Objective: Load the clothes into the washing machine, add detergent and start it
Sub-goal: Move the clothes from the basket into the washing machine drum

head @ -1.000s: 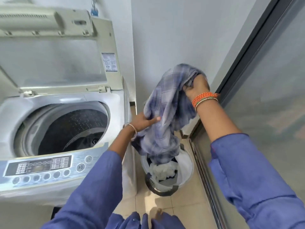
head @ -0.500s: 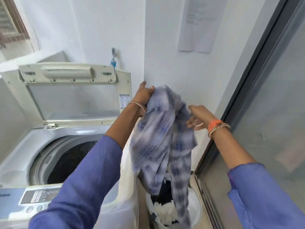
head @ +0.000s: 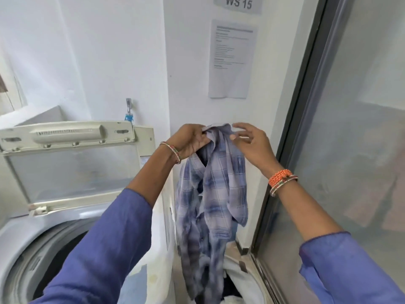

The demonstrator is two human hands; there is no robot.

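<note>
White walls meet at a corner, with a printed notice (head: 231, 60) under a "WS 15" sign (head: 238, 3) and a glass door (head: 359, 128) at right. The washing machine (head: 19, 233) stands open at left. The left hand (head: 192, 140) has its grip closed on the checked shirt (head: 212, 194), held up above the laundry basket (head: 243, 279). The right hand (head: 252, 141) has loose, spread fingers touching the collar.
</note>
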